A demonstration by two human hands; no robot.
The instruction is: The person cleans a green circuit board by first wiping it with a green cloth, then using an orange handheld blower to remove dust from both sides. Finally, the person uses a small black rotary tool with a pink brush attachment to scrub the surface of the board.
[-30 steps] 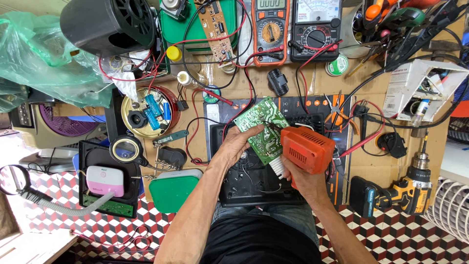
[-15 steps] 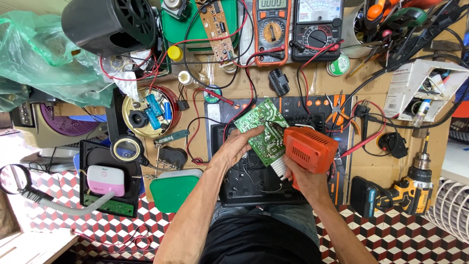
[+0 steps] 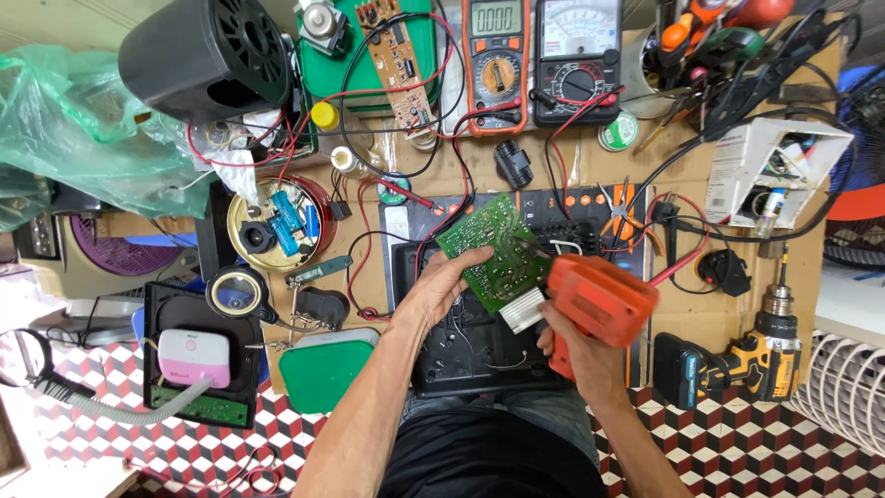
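My left hand (image 3: pixel 441 288) grips the lower left edge of a green circuit board (image 3: pixel 491 247) and holds it tilted above a black appliance casing (image 3: pixel 479 346). A silver heat sink (image 3: pixel 522 312) sticks out at the board's lower end. My right hand (image 3: pixel 579 355) holds an orange pistol-shaped soldering tool (image 3: pixel 601 298), whose tip touches the board's right side. Red and black wires run from the board up the bench.
Two multimeters (image 3: pixel 498 60) lie at the back. A black fan housing (image 3: pixel 207 57) and green plastic bag (image 3: pixel 74 138) are at left. A round tin of parts (image 3: pixel 277 226), a green lid (image 3: pixel 323 369), a pink-white device (image 3: pixel 194 358) and a yellow cordless drill (image 3: pixel 751 364) surround the casing.
The orange tool and the board have shifted only slightly; both hands keep their grips.
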